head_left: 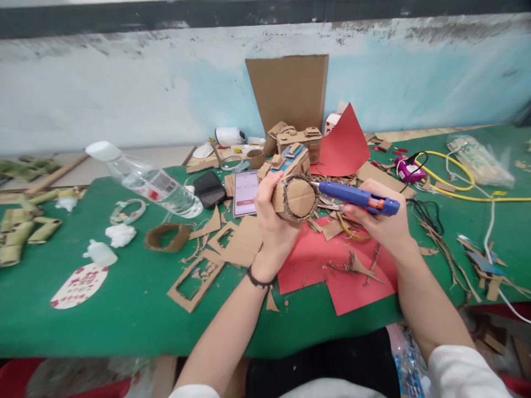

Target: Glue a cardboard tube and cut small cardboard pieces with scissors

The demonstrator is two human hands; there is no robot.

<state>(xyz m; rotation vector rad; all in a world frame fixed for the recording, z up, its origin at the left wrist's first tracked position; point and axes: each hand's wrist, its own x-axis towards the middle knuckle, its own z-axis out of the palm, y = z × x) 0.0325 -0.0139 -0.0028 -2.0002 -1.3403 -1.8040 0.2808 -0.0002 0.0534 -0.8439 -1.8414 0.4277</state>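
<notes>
My left hand (271, 221) is wrapped round a cardboard camera model (301, 199), whose round, corrugated-rimmed lens faces me. In my right hand (379, 215) is a blue hot glue gun (352, 194), held level. Its metal nozzle points left and meets the right edge of the round cardboard rim, or lies just beside it. Scissors (331, 205) show partly behind the glue gun. Below both hands, red paper (344, 287) with torn cardboard scraps on it lies on the green table.
A tilted plastic bottle (153, 185), a phone with a lit screen (245, 193) and a black device (209, 189) are at left. Cardboard pieces (194, 279) lie nearer me. Another cardboard camera (301, 139) stands behind. Yellow cable (464, 166) and a purple tool (409, 169) are at right.
</notes>
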